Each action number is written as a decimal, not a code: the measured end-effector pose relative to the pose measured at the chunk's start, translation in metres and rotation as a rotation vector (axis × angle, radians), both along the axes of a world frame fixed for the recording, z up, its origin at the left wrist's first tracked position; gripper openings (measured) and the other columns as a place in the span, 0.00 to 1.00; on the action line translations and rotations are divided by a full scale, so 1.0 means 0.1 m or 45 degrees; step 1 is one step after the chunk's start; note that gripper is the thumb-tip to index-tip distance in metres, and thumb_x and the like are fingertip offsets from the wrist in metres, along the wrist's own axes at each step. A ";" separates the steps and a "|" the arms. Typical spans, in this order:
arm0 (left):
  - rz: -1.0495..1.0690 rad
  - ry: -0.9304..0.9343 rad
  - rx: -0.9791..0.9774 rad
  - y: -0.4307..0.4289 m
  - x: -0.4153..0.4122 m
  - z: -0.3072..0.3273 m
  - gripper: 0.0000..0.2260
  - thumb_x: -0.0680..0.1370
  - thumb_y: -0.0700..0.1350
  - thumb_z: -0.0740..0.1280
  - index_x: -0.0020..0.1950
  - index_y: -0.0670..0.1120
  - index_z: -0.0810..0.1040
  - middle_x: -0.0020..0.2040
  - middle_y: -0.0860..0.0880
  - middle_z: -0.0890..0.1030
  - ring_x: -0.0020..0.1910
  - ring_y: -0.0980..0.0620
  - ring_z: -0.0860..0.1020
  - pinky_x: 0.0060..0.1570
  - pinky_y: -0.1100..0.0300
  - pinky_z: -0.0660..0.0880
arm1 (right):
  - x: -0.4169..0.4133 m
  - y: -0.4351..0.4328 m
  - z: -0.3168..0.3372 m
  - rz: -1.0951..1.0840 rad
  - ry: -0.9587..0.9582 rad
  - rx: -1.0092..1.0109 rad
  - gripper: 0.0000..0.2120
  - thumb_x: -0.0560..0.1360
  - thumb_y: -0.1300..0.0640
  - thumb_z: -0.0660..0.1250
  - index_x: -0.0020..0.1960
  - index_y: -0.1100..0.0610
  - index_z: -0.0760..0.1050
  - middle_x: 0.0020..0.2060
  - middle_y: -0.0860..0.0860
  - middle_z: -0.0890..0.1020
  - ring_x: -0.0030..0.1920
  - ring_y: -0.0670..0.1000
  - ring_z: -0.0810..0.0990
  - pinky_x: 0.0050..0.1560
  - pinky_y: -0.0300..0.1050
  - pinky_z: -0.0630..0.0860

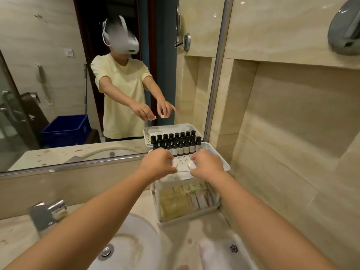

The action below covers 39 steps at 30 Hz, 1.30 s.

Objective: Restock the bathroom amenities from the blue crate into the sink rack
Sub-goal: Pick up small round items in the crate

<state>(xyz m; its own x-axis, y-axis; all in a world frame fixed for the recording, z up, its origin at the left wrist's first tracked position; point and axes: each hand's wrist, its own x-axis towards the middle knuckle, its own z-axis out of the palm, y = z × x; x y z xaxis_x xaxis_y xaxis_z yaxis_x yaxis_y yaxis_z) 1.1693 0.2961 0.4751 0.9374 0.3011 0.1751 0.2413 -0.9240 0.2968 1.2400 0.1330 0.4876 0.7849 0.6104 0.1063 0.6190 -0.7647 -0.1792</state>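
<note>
On the glossy marbled tabletop (194, 236), beside the white sink (136, 240), stands the white plastic two-tier sink rack (158, 199). Its lower tier holds flat sachets (185, 197) and dark, black-capped bottles (180, 148) line the back of its perforated top shelf; the blue crate (66, 129) shows only in the mirror. The bare patch before the bottles lies below and between both hands, equally near each. The left hand (157, 164) has its fingers pinched on the left soap (174, 163), and the right hand (208, 164) likewise on the right soap (191, 165): small pale round discs, roughly flat, at or just over the shelf.
</note>
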 end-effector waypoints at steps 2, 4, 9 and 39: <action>0.038 0.010 0.015 -0.02 0.21 -0.05 0.11 0.67 0.56 0.74 0.42 0.52 0.79 0.42 0.54 0.82 0.42 0.51 0.81 0.38 0.56 0.79 | 0.26 0.04 -0.04 0.035 0.013 -0.027 0.17 0.70 0.56 0.69 0.58 0.52 0.79 0.57 0.50 0.77 0.53 0.55 0.79 0.55 0.50 0.75; 0.076 0.020 0.030 -0.02 0.40 -0.09 0.12 0.67 0.56 0.74 0.37 0.48 0.78 0.36 0.53 0.81 0.37 0.51 0.79 0.32 0.59 0.75 | 0.48 0.09 -0.09 0.064 0.019 -0.046 0.16 0.70 0.56 0.68 0.57 0.54 0.79 0.56 0.50 0.77 0.51 0.55 0.79 0.53 0.49 0.75; 0.160 0.023 0.089 0.01 0.81 -0.20 0.16 0.68 0.53 0.73 0.29 0.48 0.69 0.28 0.53 0.72 0.27 0.54 0.70 0.24 0.63 0.64 | 0.92 0.25 -0.17 0.128 0.050 -0.085 0.08 0.70 0.58 0.67 0.49 0.55 0.77 0.51 0.51 0.75 0.47 0.55 0.78 0.39 0.46 0.74; 0.206 0.103 0.363 0.19 1.41 -0.67 0.08 0.72 0.56 0.69 0.47 0.54 0.79 0.39 0.54 0.81 0.39 0.53 0.79 0.34 0.61 0.70 | 1.50 0.70 -0.59 0.141 0.161 -0.107 0.08 0.74 0.63 0.66 0.52 0.56 0.77 0.49 0.54 0.79 0.49 0.57 0.78 0.49 0.52 0.79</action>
